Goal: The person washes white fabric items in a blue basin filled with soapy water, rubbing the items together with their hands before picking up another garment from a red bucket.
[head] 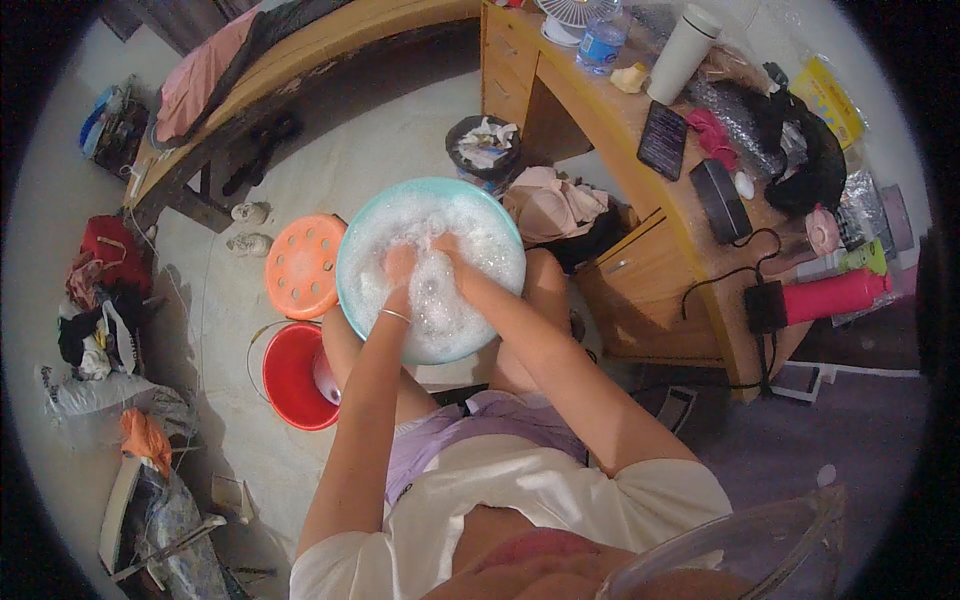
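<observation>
A turquoise basin [514, 218] full of thick white suds [450, 307] stands between my knees. Both hands reach into it near the middle. Foam covers most of my left hand [400, 262], and a thin bangle [396, 316] circles that wrist. My right hand [448, 251] is close beside it, fingers bent and dipping into the suds. Something pale pinkish shows faintly between the hands, but the foam hides what it is. Whether either hand grips anything cannot be made out.
Left of the basin are an orange stool [304, 267] with round holes and a red bucket [294, 379]. A waste bin [484, 146] and a heap of clothes [553, 204] sit beyond it. A wooden desk [592, 120] holds a phone [663, 139], bottles and cables. Shoes [250, 244] lie leftward.
</observation>
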A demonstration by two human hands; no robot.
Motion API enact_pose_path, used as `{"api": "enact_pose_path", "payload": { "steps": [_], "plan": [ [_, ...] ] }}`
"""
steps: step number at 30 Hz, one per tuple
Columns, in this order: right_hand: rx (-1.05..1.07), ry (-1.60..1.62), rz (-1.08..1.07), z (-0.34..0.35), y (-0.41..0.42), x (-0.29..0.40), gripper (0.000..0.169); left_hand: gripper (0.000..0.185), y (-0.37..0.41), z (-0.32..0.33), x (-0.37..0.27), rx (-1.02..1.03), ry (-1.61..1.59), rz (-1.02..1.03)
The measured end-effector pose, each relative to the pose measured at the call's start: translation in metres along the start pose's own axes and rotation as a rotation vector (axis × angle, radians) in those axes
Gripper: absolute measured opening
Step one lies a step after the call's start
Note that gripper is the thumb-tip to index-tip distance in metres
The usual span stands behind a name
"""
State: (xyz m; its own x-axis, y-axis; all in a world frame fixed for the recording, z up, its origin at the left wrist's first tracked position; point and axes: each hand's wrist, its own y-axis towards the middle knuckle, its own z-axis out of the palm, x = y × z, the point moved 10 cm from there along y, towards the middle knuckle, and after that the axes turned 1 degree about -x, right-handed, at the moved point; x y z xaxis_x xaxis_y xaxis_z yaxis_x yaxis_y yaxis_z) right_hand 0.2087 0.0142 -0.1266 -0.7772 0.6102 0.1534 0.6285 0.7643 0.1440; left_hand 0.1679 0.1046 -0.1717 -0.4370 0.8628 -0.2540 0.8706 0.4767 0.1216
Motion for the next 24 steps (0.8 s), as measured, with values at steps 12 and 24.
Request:
{"api": "enact_pose_path", "payload": {
  "steps": [12, 24],
  "plan": [
    [0.200, 0.343, 0.081, 0.000, 0.001, -0.026, 0.062, 0.041, 0.006, -0.007, -0.004, 0.276, -0.203, -0.139],
    [0.429, 0.487, 0.150, 0.045, 0.009, -0.056, 0.060, 0.025, -0.024, -0.085, -0.015, 0.084, -0.105, 0.103]
  ]
}}
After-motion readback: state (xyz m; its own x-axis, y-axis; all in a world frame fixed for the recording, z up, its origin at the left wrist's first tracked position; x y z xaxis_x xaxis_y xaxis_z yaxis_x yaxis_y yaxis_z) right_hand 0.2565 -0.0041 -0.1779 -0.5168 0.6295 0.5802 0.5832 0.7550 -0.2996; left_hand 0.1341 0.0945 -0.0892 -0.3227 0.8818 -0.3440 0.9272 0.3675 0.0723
